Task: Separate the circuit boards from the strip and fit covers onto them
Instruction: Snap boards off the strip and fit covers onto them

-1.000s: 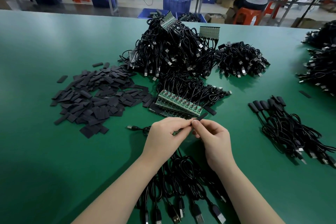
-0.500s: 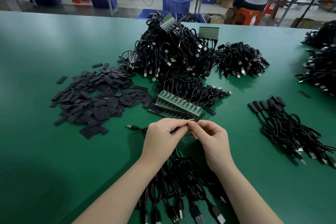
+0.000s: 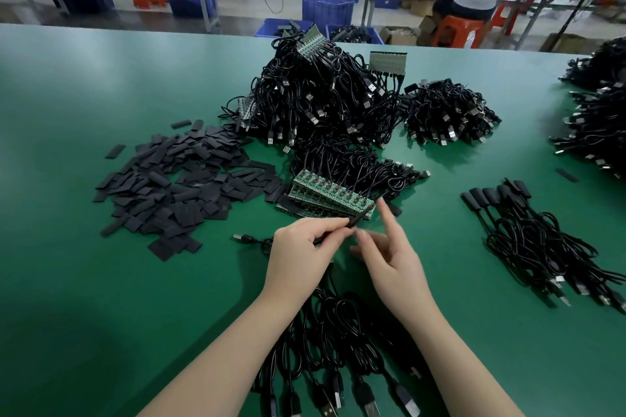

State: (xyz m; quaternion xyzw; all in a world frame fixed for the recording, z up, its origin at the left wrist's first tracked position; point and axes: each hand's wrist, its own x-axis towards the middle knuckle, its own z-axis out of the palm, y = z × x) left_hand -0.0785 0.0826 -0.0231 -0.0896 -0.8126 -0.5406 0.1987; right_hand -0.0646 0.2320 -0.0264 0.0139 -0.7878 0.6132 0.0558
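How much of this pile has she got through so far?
Done: a small bundle of covered cables lies at the right. In hand: the left hand pinches a black cover over one board, while the right hand is open beside it. Left: strips of green boards, a big cable heap and many loose covers.

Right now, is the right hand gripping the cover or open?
Open: the right hand has its fingers spread and blurred, off the black cover, which the left hand alone pinches.
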